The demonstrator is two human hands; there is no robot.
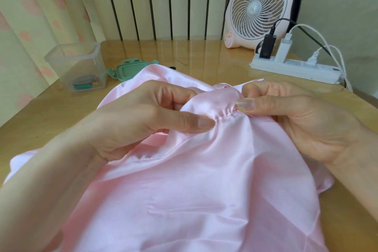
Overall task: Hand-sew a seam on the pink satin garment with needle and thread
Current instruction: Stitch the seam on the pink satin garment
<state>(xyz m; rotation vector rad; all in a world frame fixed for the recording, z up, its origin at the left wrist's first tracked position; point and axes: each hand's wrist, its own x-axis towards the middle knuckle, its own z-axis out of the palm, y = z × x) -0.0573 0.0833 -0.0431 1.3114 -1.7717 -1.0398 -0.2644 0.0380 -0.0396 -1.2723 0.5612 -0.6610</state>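
Head view: pink satin garment (194,180) pinched between left hand (143,120) and right hand (296,120).

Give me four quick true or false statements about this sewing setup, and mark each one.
1. The left hand and right hand both pinch the pink satin garment at a puckered seam. True.
2. The pink fan stands at far left. False: it stands far right, behind the white power strip.
3. The clear plastic box is closed. False: it is open, and a green lid lies beside it.
4. Chargers are plugged into the power strip. True.
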